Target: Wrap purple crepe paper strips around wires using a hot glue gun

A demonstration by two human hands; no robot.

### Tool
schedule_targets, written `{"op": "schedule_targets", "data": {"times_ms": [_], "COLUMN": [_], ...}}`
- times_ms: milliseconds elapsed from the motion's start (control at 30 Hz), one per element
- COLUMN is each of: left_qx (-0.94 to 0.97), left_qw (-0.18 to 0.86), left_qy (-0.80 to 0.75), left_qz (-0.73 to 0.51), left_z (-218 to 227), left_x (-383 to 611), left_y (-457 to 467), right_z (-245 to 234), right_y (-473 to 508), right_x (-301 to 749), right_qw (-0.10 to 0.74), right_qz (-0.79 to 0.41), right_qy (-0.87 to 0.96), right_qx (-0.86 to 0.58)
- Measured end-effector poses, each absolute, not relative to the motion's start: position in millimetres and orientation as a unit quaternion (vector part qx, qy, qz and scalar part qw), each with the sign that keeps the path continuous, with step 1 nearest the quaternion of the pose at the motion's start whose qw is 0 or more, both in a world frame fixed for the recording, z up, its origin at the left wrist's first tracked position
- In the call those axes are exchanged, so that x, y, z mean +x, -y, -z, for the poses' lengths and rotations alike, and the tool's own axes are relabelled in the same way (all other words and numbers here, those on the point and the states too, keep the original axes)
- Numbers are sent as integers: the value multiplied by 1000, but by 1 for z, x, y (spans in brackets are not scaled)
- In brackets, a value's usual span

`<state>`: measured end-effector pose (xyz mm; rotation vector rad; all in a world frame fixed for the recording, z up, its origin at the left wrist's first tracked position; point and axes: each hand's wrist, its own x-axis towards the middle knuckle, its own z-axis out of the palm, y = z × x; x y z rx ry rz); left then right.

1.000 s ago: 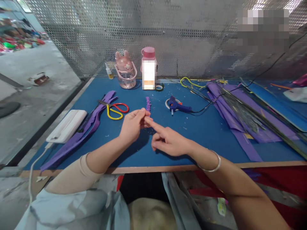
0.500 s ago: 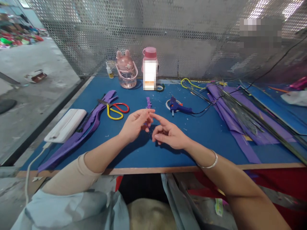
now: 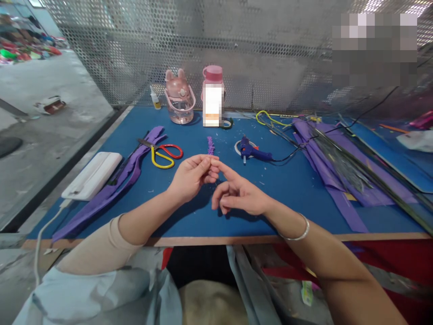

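Note:
My left hand (image 3: 191,176) hovers over the middle of the blue table (image 3: 291,189) with its fingertips pinched together; what they hold is too small to make out. My right hand (image 3: 238,196) is beside it, index finger stretched out and touching the left fingertips, the other fingers loosely curled with nothing in them. A silver bangle (image 3: 297,230) is on the right wrist. A short purple fringed piece (image 3: 210,145) lies on the table just beyond the fingertips.
Yellow-and-red scissors (image 3: 162,154) and purple strips (image 3: 118,180) lie left, beside a white case (image 3: 93,175). A blue glue gun (image 3: 253,152) with its cord lies to the right, with purple sheets (image 3: 331,167) beyond it. Two pink bottles (image 3: 213,97) stand against the mesh wall.
Both hands have shifted slightly to the right and stayed together. The right index finger still touches the left fingertips; the left fingers have closed tighter.

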<state>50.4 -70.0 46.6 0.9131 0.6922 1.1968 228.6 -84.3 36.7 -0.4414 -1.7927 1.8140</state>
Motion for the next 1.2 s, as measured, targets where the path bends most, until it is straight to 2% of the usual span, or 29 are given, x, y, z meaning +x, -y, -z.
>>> {"op": "schedule_targets", "data": {"times_ms": [100, 200, 300, 400, 600, 700, 767, 867, 967, 1033, 1133, 1200], "left_qx": [429, 476, 538, 563, 499, 458, 451, 564, 703, 735, 738, 741], "left_qw": [668, 635, 540, 450, 554, 579, 555, 385, 144, 27, -75, -82], "left_qy": [-296, -291, -341, -414, -402, -411, -441, -540, -619, -639, -646, -642], "left_qz": [-531, -533, -551, -556, -532, -534, -542, -493, -320, -225, -181, -178], "left_z": [-44, -42, -43, -47, -51, -49, -48, -47, -43, -38, -34, -36], "left_x": [49, 47, 47, 49, 51, 49, 43, 26, 14, 12, 17, 21], "left_y": [70, 73, 76, 78, 76, 69, 60, 46, 40, 41, 48, 52], "right_z": [-39, -40, -38, -35, -34, -36, -37, -39, -38, -36, -33, -33], "right_y": [79, 76, 78, 83, 90, 89, 87, 84, 81, 80, 76, 72], "right_x": [233, 235, 232, 226, 220, 224, 226, 228, 227, 225, 224, 225], "right_qw": [273, 287, 286, 282, 272, 280, 286, 308, 338, 364, 409, 435], "right_qz": [-745, -765, -753, -690, -536, -577, -641, -705, -722, -714, -678, -648], "right_qy": [590, 553, 567, 632, 754, 731, 685, 613, 574, 563, 562, 568], "right_qx": [-147, -162, -172, -214, -265, -232, -198, -178, -185, -203, -240, -263]}}
